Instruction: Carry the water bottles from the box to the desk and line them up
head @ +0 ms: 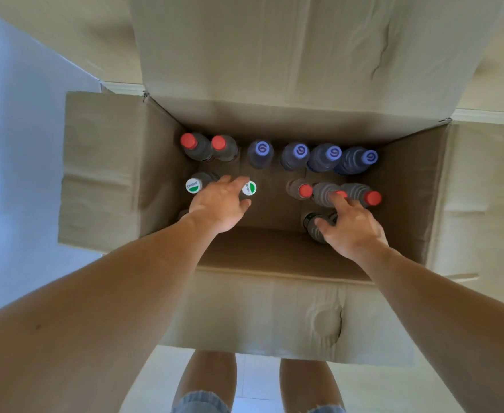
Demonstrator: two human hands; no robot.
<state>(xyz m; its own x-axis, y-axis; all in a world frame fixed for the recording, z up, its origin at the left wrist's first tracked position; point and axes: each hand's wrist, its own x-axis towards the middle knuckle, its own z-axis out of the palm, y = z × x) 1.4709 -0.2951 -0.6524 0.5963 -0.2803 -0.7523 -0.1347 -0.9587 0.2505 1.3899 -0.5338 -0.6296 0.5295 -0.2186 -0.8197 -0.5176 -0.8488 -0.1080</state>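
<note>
Since the big cardboard box (101, 174) has its flaps folded out, both arms can reach down to the water bottles (323, 158) standing in rows on its floor (caps up, easy to grab). Left hand (219, 204) hangs with fingers spread between two green-and-white caps (249, 188), holding nothing, while right hand (350, 226) reaches with loose fingers over the red-capped bottles (305, 190), its fingertip at one cap.

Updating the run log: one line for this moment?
stage: reaching into box | left hand: open, at white-capped bottle | right hand: open, at red-capped bottle | nothing lifted
</note>
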